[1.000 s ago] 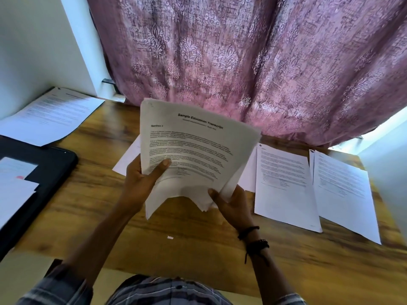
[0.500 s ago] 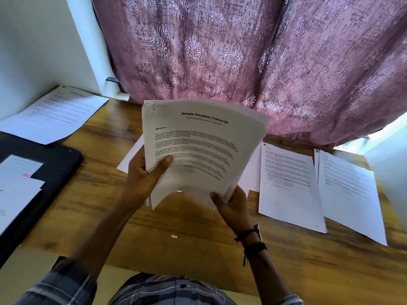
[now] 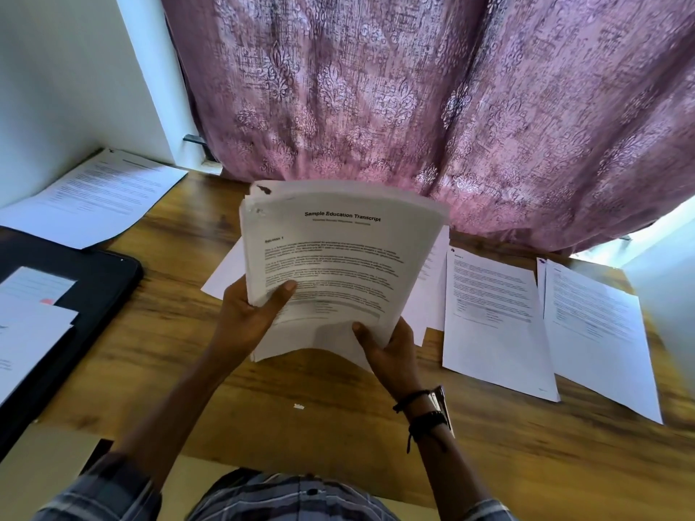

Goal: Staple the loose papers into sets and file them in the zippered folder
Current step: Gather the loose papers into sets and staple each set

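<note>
- Setting: appears to be a room in a home, with a desk used for paperwork.
- Evidence: wood-grain table (image 3: 338,426) set against a pink patterned curtain (image 3: 413,88) and a plain white wall (image 3: 67,77).
- Desk use: printed sheets (image 3: 492,317) laid flat; black folder (image 3: 97,280) at the left edge.

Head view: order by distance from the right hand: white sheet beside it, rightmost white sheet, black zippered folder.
1. White printed sheet, beside the right hand.
2. Rightmost white sheet, farther right.
3. Black zippered folder, far left.
</note>
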{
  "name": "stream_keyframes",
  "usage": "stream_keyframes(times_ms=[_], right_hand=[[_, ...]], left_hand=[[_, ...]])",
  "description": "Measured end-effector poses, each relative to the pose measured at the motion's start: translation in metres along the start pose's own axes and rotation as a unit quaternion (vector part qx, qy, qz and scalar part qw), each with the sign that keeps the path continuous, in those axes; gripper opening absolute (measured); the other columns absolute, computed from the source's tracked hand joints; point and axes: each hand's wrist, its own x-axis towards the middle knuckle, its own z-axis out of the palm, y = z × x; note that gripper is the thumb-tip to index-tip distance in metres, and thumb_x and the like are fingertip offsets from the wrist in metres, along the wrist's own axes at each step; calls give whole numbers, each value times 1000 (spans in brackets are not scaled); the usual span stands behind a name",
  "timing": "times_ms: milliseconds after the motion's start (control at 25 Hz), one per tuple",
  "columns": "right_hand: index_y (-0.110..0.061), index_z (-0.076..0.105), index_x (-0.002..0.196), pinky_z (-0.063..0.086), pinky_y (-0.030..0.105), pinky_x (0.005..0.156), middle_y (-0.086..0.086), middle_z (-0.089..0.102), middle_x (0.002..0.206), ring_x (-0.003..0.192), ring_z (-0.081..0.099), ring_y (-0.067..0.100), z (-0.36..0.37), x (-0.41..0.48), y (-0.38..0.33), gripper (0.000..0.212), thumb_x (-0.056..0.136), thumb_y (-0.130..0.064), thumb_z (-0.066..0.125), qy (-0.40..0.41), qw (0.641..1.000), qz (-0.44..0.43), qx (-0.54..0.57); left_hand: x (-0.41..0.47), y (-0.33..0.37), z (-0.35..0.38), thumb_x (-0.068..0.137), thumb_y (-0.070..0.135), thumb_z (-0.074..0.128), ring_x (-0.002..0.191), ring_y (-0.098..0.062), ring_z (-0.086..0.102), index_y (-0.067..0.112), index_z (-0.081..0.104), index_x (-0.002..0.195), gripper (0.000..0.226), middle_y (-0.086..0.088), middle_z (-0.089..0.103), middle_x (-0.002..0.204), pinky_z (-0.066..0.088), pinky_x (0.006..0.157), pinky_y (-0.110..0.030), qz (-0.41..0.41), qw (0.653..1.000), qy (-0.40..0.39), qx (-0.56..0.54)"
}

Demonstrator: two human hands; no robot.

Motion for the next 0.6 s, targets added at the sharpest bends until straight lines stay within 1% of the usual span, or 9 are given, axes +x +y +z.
stream_keyframes(times_ms=[80, 120, 200, 240, 320, 400, 440, 480, 600], right_hand=[[-28, 51, 117, 56, 20, 80, -9, 61, 116, 111, 61, 13, 5, 0, -5, 37, 90, -6, 65, -23, 1000, 0, 0], [-25, 52, 118, 56, 20, 80, -8, 61, 116, 110, 62, 13, 6, 2, -8, 34, 91, -8, 63, -37, 999, -3, 5], [-16, 53, 121, 58, 26, 79, -5, 64, 115, 104, 66, 12, 4, 6, -13, 29, 94, -23, 57, -49, 998, 13, 21], [-13, 54, 122, 58, 30, 80, -3, 65, 115, 102, 66, 10, 1, 9, -13, 33, 94, -31, 53, -26, 999, 24, 16], [-14, 54, 127, 54, 34, 90, 0, 64, 121, 107, 62, 8, -14, 15, 0, 37, 97, -36, 50, 63, 995, 48, -68], [-14, 50, 135, 46, 32, 97, 5, 57, 134, 117, 57, 17, -35, 17, 19, 43, 99, -38, 47, 126, 974, 94, -163], [-14, 47, 137, 43, 34, 98, 7, 55, 138, 121, 55, 22, -47, 15, 29, 45, 100, -39, 45, 136, 960, 122, -211], [-13, 45, 139, 42, 37, 100, 10, 53, 140, 124, 53, 27, -58, 14, 38, 48, 100, -41, 44, 135, 945, 147, -259], [-9, 40, 141, 38, 44, 109, 15, 46, 145, 131, 44, 32, -86, 13, 49, 51, 100, -40, 44, 140, 912, 191, -336]], left_hand=[[-1, -2, -3, 83, 27, 69, 90, 5, 67, 28, 61, 111, 29, 28, 71, 91, 58, 70, -17, -28, 999, 7, 20], [1, -4, -7, 85, 25, 68, 86, 8, 67, 26, 62, 110, 26, 30, 70, 87, 57, 67, -14, -36, 999, 5, 33], [6, -7, -17, 88, 24, 68, 79, 7, 68, 21, 65, 110, 23, 24, 71, 83, 55, 64, -12, -46, 998, 14, 50], [8, -7, -24, 88, 23, 69, 74, 7, 68, 19, 67, 108, 21, 21, 71, 81, 53, 61, -11, -47, 997, 29, 54], [9, -8, -42, 87, 22, 70, 72, 4, 69, 21, 70, 101, 13, 20, 72, 75, 53, 61, -12, -55, 995, 66, 43], [8, -11, -59, 86, 25, 71, 82, -4, 72, 29, 70, 95, 10, 22, 74, 83, 57, 69, -24, -71, 992, 101, 23], [6, -11, -65, 85, 26, 72, 84, -5, 72, 30, 69, 94, 10, 23, 74, 86, 56, 72, -29, -78, 990, 119, 17], [3, -11, -70, 85, 26, 72, 85, -3, 71, 31, 68, 94, 11, 24, 73, 87, 56, 73, -29, -81, 987, 135, 12], [-4, -9, -76, 88, 19, 68, 85, 2, 69, 30, 66, 98, 15, 25, 73, 88, 57, 70, -19, -68, 987, 146, 0]])
